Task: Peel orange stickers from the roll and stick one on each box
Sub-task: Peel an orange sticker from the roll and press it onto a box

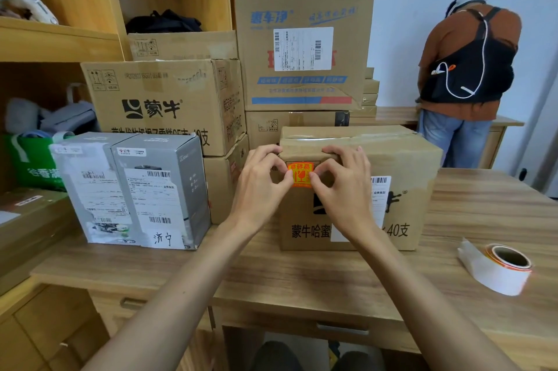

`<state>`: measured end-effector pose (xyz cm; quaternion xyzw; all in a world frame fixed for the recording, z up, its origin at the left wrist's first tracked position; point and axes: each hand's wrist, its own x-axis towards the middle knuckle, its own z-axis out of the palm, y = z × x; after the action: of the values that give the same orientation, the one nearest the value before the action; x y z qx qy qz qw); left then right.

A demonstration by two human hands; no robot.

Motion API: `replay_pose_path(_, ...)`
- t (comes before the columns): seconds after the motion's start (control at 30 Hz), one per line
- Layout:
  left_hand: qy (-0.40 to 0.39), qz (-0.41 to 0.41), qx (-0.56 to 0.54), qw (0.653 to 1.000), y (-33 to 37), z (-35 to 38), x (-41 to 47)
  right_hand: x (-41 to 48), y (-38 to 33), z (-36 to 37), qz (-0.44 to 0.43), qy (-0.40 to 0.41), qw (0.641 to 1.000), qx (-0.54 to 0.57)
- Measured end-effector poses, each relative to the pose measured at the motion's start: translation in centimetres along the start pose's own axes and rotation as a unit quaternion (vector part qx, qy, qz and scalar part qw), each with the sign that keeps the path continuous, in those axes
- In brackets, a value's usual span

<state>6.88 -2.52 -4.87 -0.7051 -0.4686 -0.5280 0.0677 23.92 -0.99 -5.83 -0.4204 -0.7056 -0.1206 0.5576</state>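
both hands are up against the front face of the cardboard box [362, 189] that sits in the middle of the desk [302, 274], a little back from its near edge. the orange sticker [300, 174] lies on that face near the top left corner, just under the taped lid. the left hand [259, 183] has its fingers curled over the box's top edge and its thumb on the sticker's left side; the right hand [344, 186] mirrors it, fingers hooked over the top, thumb on the sticker's right side. so neither grip is pinching anything: both are spread, thumbs pressed flat on the sticker. the sticker roll [501, 268] lies on its side near the right edge of the desk, well apart from the hands, a loose tail of white backing trailing off to its left. at the left end of the desk stand two grey boxes [136, 189] with white shipping labels, touching each other. behind them brown cartons [169, 101] are stacked by the wooden shelving [60, 38]. another person [465, 68] in an orange top stands at the far right, back turned.
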Motion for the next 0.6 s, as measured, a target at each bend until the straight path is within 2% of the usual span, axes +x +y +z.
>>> replay_pose_path(0.13, -0.001, 0.003, -0.007, 1.0, 0.1, -0.3, 0.2, 0.1, -0.1, -0.3, -0.015, -0.009, 0.999, -0.037)
replay_pose_path(0.27, -0.072, 0.0, -0.028, 0.997, -0.5, -1.2, 0.9, 0.9, 0.0, -1.4, -0.027, -0.012, 0.998, -0.058)
replay_pose_path(0.4, -0.122, -0.041, -0.069, 0.989, -1.1, -1.6, 1.7, 1.9, 1.0, -1.7, -0.044, -0.053, 0.994, -0.087)
replay_pose_path(0.6, -0.105, -0.053, -0.132, 0.984, -2.2, -1.6, 2.5, 2.7, 1.9, -1.4, -0.03, -0.061, 0.996, -0.064)
